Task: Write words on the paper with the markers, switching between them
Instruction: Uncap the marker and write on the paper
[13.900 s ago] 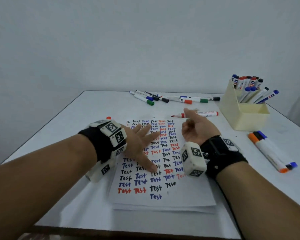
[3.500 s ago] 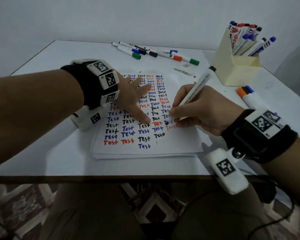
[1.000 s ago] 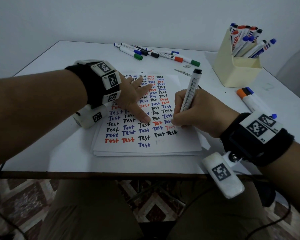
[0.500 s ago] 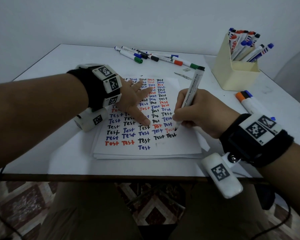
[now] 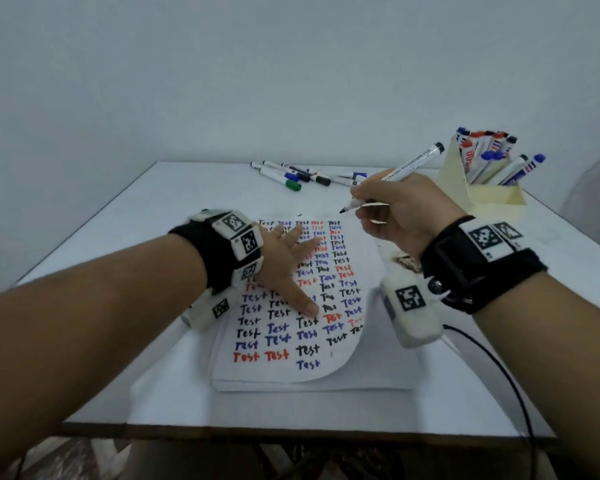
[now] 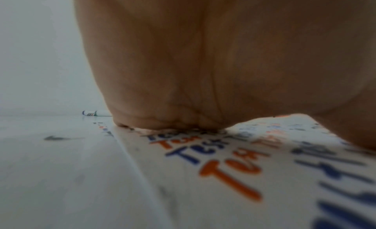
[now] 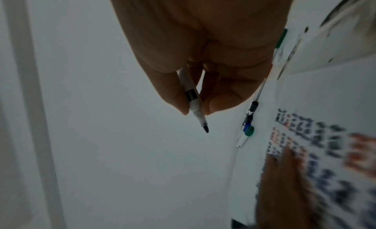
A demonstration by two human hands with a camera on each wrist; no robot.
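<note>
marker (image 5: 408,168) now lifted off the paper (image 5: 364,258), uncapped black tip in the air over the sheet's far edge; half a second ago planted at the end of the last black "test" in the lower right rows. held in a writing pinch by the right hand (image 5: 400,211), thumb and fingers curled round the barrel. reads as a word finished and a switch of marker about to start, probably toward the loose markers (image 5: 291,174) at the back of the counter (image 5: 174,403) or the holder (image 5: 482,192) at the right; cap not visible anywhere, so cannot tell where it lies. lower right corner of the top sheet curled up now, flat before. left hand (image 5: 288,268) unchanged, flat on the paper with fingers spread, holding nothing, only pressing the stack down.

head view alone gives the whole layout: rows of "test" in black, blue and orange-red, the holder full of markers, the lifted marker's length. right wrist view alone shows the grip from beneath, tip (image 7: 205,129) clear of everything, fingers (image 7: 177,94) closed on the barrel, with the loose markers beyond. left wrist view shows only the underside of the palm (image 6: 203,63) touching the sheet, blurred lettering close by; no fingers visible there.
</note>
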